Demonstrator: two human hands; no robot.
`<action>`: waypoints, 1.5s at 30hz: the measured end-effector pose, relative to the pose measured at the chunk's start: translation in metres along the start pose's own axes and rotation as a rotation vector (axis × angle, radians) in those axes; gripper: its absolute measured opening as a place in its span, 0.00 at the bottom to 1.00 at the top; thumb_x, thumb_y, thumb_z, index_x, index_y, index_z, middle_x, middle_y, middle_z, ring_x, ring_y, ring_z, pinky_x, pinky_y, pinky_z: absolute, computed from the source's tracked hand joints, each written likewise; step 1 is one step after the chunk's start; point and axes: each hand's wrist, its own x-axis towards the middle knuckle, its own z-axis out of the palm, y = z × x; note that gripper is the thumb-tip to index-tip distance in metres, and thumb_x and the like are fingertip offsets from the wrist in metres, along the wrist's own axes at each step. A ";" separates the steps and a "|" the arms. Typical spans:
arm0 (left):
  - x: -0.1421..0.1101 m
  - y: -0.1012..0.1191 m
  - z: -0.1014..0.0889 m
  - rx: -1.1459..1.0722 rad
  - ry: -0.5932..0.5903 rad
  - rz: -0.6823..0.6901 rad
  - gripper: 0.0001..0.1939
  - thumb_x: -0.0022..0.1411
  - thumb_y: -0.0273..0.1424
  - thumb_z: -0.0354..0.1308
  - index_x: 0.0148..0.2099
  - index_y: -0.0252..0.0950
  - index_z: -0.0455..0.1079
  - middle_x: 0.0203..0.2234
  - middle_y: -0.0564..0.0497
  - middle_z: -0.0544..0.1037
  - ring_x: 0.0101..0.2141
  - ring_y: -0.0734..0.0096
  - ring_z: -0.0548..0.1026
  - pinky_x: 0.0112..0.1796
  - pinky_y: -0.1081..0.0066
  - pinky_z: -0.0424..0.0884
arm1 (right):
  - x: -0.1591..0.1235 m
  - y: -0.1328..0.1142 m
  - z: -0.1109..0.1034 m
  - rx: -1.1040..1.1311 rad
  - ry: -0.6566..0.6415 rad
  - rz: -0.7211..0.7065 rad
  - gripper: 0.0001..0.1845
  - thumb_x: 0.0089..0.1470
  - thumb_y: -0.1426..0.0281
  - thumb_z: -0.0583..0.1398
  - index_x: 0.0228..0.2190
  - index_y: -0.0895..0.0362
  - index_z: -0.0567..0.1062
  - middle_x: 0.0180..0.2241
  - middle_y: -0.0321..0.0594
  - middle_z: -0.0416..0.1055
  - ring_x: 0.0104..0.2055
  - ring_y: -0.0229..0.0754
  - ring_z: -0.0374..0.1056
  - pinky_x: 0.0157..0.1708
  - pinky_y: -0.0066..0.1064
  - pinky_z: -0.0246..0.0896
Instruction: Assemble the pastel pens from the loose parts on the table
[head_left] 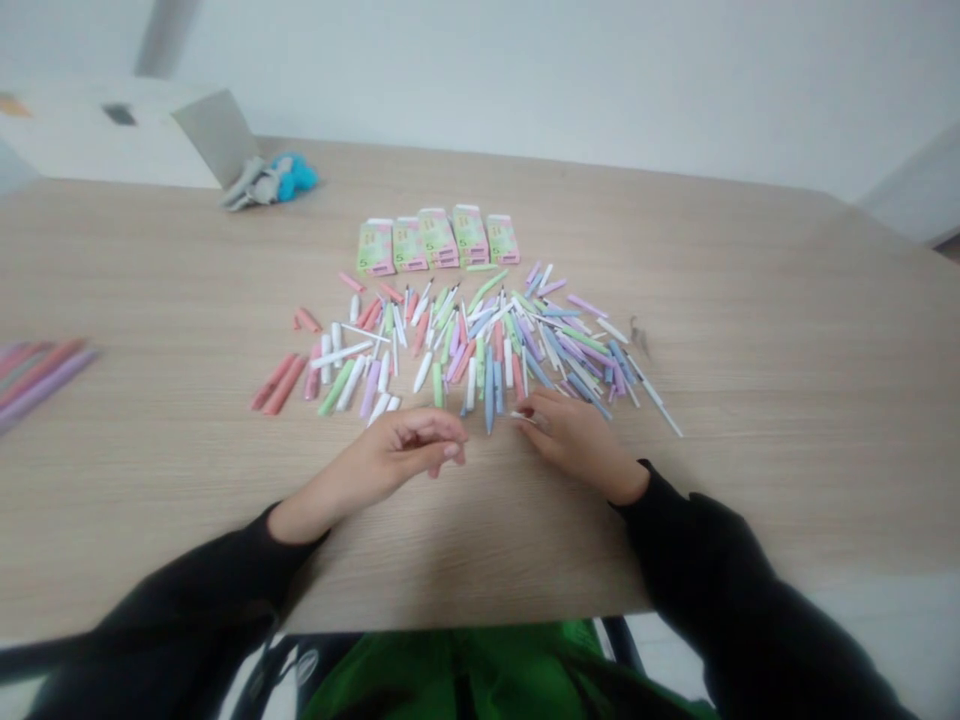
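Observation:
Pen parts (480, 340) in pink-red, white, green, lilac and blue lie scattered in a wide heap across the middle of the table. Among them are caps, barrels and thin refills with dark tips. My left hand (412, 445) hovers at the heap's near edge, fingers half curled, with no object visible in it. Close by to the right, my right hand (566, 435) pinches a thin white pen part (523, 416) between thumb and fingers. A blue pen barrel (489, 390) points towards me between the hands.
Small green-and-pink boxes (424, 245) stand in a row behind the heap. At far left lie several coloured pens (41, 375). A grey and blue crumpled item (281, 180) sits beside a white box (112, 135) near the wall. The table's front edge is close to me.

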 end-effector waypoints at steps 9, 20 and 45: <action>-0.006 -0.006 0.004 0.010 0.025 -0.019 0.08 0.60 0.34 0.65 0.34 0.34 0.80 0.27 0.49 0.83 0.31 0.70 0.79 0.38 0.70 0.75 | 0.003 -0.010 0.012 -0.232 0.036 -0.111 0.11 0.64 0.74 0.55 0.37 0.59 0.78 0.39 0.48 0.77 0.42 0.51 0.71 0.43 0.40 0.59; -0.005 -0.005 0.000 -0.050 0.075 0.037 0.07 0.61 0.31 0.64 0.38 0.33 0.80 0.26 0.50 0.81 0.25 0.77 0.71 0.28 0.76 0.69 | -0.011 -0.030 0.009 0.047 0.077 -0.121 0.11 0.61 0.76 0.57 0.37 0.56 0.79 0.36 0.46 0.78 0.39 0.48 0.72 0.42 0.40 0.65; -0.006 -0.001 0.001 0.036 0.005 0.038 0.10 0.64 0.32 0.60 0.32 0.33 0.77 0.23 0.53 0.77 0.25 0.76 0.68 0.30 0.75 0.66 | -0.008 -0.066 -0.010 0.755 0.267 -0.085 0.03 0.61 0.71 0.62 0.35 0.52 0.78 0.31 0.34 0.77 0.33 0.38 0.72 0.37 0.32 0.68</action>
